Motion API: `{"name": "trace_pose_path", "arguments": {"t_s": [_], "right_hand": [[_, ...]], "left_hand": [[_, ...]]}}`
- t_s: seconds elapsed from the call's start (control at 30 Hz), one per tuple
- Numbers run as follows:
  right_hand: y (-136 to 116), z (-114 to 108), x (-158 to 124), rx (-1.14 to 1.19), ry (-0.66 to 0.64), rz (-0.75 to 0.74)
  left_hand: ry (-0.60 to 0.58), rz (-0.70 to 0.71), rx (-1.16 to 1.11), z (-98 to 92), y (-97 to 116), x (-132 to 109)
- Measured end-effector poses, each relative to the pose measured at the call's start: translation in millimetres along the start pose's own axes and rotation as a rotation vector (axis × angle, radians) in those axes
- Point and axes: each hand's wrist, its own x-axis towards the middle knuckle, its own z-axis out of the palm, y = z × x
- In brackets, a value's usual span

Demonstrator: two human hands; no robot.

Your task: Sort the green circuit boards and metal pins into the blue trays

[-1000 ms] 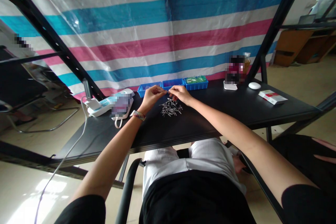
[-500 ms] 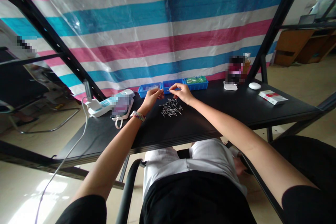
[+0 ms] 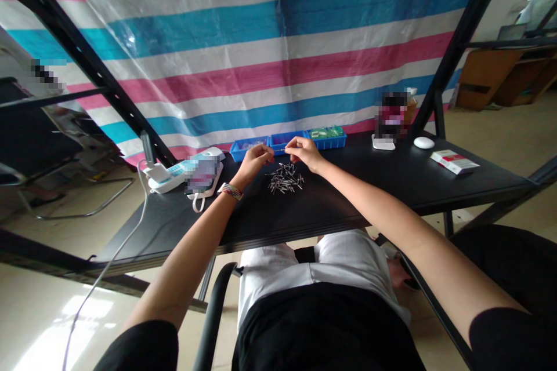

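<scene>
My left hand point(image 3: 257, 160) and my right hand point(image 3: 307, 153) face each other over the desk, with thumbs and fingertips pinched. A thin, light metal pin point(image 3: 279, 150) spans the small gap between them and appears held at both ends; its details are too small to make out. Just below lies a loose pile of slim, shiny metal pins point(image 3: 285, 178) that look like blind rivets. Behind my hands stand blue bins in a row: the left bin point(image 3: 237, 154) contains clear plastic, the middle bin point(image 3: 278, 140) is partly hidden, and the right bin point(image 3: 328, 143) contains green pieces.
On the black desk point(image 3: 343, 191), a white power strip point(image 3: 163, 184) with a cable and a blurred phone-like device point(image 3: 203, 177) lie at left. At right are a white stand point(image 3: 383, 142), a white mouse point(image 3: 423, 142) and a small box point(image 3: 454, 162). A striped sheet point(image 3: 261, 58) hangs behind.
My fingertips have shifted slightly, and the thin pin between them now shows more clearly. The view has moved a little; the pile and bins look unchanged.
</scene>
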Motion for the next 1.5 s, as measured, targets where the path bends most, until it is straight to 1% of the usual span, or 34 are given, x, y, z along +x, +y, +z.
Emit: {"name": "trace_pose_path", "arguments": {"t_s": [0.1, 0.2, 0.27, 0.33, 0.4, 0.5, 0.6, 0.77, 0.87, 0.97, 1.07, 1.13, 1.3, 1.4, 1.5], "right_hand": [[-3, -8, 4, -0.115, 0.089, -0.120], [-6, -19, 7, -0.296, 0.228, -0.247], [-8, -27, 11, -0.409, 0.314, -0.315], [-9, -32, 17, -0.507, 0.381, -0.369], [-6, -35, 24, -0.596, 0.392, -0.393], [2, -35, 31, -0.696, 0.321, -0.343], [10, -31, 29, -0.764, 0.245, -0.298], [9, -24, 11, -0.829, 0.109, -0.377], [5, -20, 3, -0.816, 0.034, -0.393], [3, -15, -1, -0.750, -0.003, -0.400], [1, -9, -4, -0.629, -0.029, -0.395], [0, -4, -6, -0.528, -0.055, -0.339], [-1, 7, -9, -0.288, -0.135, -0.115], [-1, 9, -9, -0.239, -0.155, -0.063], [0, 9, -7, -0.225, -0.163, -0.052]], "left_hand": [[-0.041, 0.010, 0.133, -2.1, -7, -1], [-0.147, 0.025, 0.319, -3.0, -12, -3], [-0.204, 0.046, 0.393, -2.7, -14, -5], [-0.221, 0.064, 0.427, -2.0, -14, -5], [-0.212, 0.065, 0.434, -1.2, -15, -5], [-0.180, 0.044, 0.433, -0.1, -17, -4], [-0.166, 0.024, 0.453, 0.7, -18, -4], [-0.178, 0.047, 0.511, 0.7, -14, -6], [-0.173, 0.058, 0.494, 0.2, -12, -7], [-0.137, 0.073, 0.454, 0.2, -10, -7], [-0.100, 0.085, 0.426, 1.3, -10, -6], [-0.077, 0.106, 0.403, 2.5, -9, -6], [-0.035, 0.129, 0.344, 4.7, -2, -8], [-0.044, 0.136, 0.343, 4.9, 2, -9], [-0.035, 0.158, 0.339, 5.0, 4, -7]]}}
